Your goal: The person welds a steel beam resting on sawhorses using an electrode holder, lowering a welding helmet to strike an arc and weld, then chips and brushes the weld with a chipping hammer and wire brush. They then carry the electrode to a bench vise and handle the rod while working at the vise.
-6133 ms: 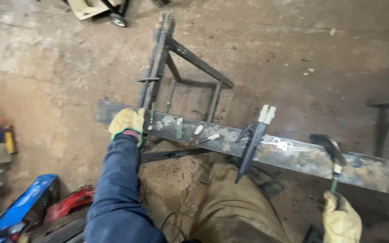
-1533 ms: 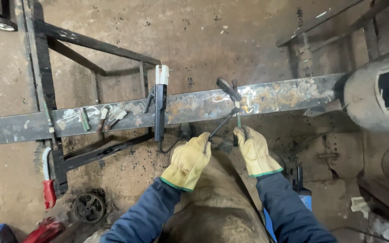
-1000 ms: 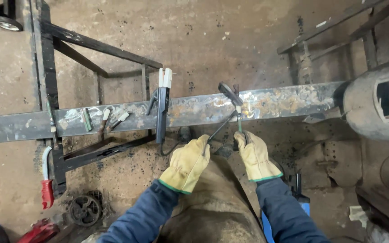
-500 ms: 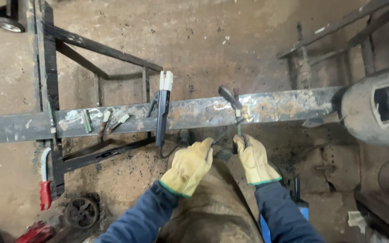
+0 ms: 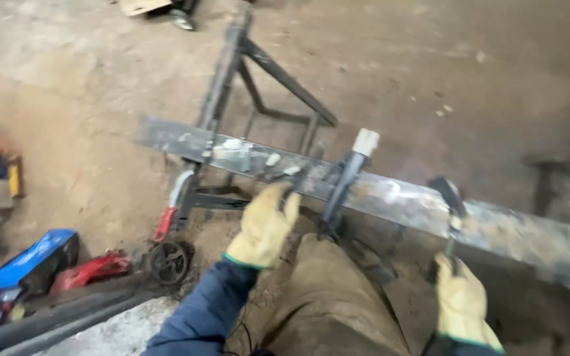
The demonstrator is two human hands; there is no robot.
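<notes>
- My right hand (image 5: 464,304), in its yellow glove, is clenched around the handle of the chipping hammer (image 5: 448,196); the dark head stands up against the near edge of the long steel bar (image 5: 404,201).
- My left hand (image 5: 265,224) reaches up to the bar's near edge, just left of the welding clamp (image 5: 348,175). The picture is blurred, so I cannot tell whether those fingers have closed on anything or only touch the metal.
- The bar runs from far left to near right across the dark metal frame (image 5: 232,72), above my knee.
- To chip well, I judge I should steady the bar with the left hand before swinging, and keep it well clear of the hammer's path.
- Short, glancing taps along the seam should lift slag without denting the steel.
- The clamp sits between my hands; I would strike to its right and not knock it.
- The small wheel (image 5: 168,262) and red tool (image 5: 90,270) lie on the floor at left, apart from the work.
</notes>
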